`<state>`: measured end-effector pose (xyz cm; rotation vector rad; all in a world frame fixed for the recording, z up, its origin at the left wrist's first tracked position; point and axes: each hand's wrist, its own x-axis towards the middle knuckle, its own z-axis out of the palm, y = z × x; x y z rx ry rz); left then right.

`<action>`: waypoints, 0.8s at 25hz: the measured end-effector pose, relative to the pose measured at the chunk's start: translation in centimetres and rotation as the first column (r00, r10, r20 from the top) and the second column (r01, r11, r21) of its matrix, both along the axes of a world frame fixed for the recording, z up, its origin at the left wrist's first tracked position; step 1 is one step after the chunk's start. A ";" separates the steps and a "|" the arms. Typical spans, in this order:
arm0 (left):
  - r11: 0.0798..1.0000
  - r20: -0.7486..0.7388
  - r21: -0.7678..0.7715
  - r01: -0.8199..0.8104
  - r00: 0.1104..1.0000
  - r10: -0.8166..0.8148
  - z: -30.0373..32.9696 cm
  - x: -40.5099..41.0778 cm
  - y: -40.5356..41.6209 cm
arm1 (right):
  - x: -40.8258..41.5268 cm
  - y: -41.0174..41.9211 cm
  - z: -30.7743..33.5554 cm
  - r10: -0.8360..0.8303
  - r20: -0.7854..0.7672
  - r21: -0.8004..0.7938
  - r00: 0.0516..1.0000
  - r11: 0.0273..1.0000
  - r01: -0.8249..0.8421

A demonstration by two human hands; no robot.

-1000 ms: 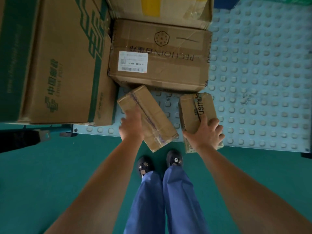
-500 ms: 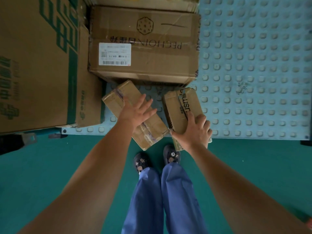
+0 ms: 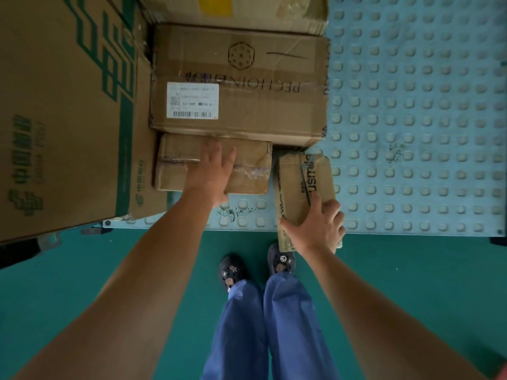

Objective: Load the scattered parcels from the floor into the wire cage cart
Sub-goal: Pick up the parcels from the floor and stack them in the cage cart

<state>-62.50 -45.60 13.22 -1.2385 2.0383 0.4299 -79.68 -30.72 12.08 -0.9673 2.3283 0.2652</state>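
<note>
A small taped brown parcel [image 3: 178,163] lies on the studded blue cart floor [image 3: 411,133], snug against the labelled carton [image 3: 238,83] behind it. My left hand [image 3: 214,171] lies flat on top of it, fingers spread. A second small parcel with black lettering [image 3: 301,182] sits to its right, its near end hanging over the cart floor's front edge. My right hand [image 3: 318,229] grips that near end.
A tall carton with green print [image 3: 63,111] fills the left of the cart floor. Another carton with a yellow patch [image 3: 236,9] stands at the back. The right half of the studded floor holds nothing. My feet [image 3: 255,267] stand on green flooring [image 3: 411,283].
My left hand has turned the taped parcel from a diagonal lie to square against the labelled carton and pushed it left. My right hand has kept its hold on the lettered parcel.
</note>
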 end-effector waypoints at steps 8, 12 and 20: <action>1.000 0.005 -0.005 0.012 1.000 -0.012 -0.6 1.7 0.4 | 1.7 -1.0 -0.9 -0.016 0.020 -0.021 1.000 1.000 0.016; 0.999 -0.004 -0.014 0.038 0.999 -0.038 -0.7 1.9 0.3 | 2.5 -1.3 -1.0 -0.087 0.029 0.007 0.996 0.996 0.087; 0.999 -0.070 -0.053 0.011 0.997 -0.015 0.9 2.6 1.3 | 2.0 -0.8 0.9 -0.117 0.026 0.140 0.993 0.984 0.112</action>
